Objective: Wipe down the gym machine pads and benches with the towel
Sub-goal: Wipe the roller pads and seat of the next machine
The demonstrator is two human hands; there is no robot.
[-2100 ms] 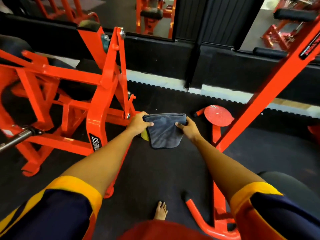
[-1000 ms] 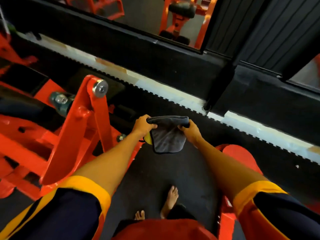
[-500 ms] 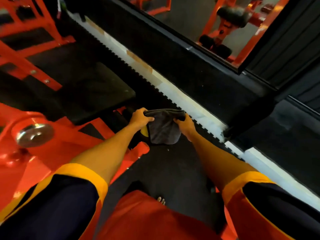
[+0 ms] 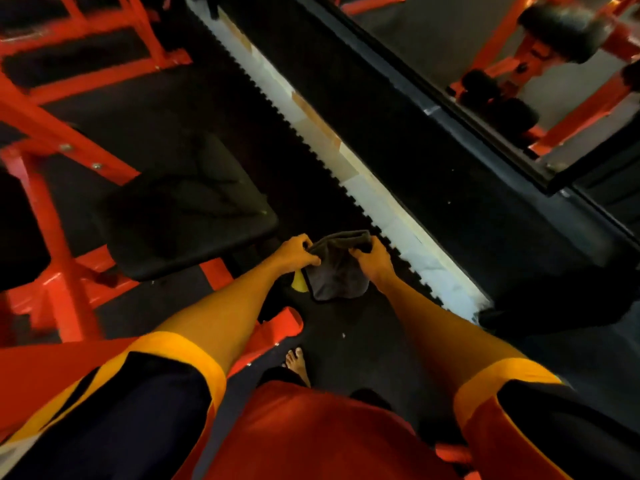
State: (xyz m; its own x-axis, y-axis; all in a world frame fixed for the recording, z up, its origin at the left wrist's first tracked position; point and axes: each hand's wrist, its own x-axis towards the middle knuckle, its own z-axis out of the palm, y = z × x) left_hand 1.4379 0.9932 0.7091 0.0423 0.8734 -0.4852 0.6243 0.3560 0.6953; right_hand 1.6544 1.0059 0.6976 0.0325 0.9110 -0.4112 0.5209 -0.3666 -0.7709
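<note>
With my left hand (image 4: 294, 254) and right hand (image 4: 372, 259) both pinching the grey towel (image 4: 334, 275) bunched, I risk missing patches of the black seat pad (image 4: 187, 216).

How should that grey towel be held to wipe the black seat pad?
Probably by its top hem, from above, as the left hand and right hand do now. The towel hangs limp below them, leaving a broad face free for the seat pad.

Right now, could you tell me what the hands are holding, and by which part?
Both hands, left and right, hold the grey towel by its upper edge, one at each top corner; the rest hangs free.
</note>
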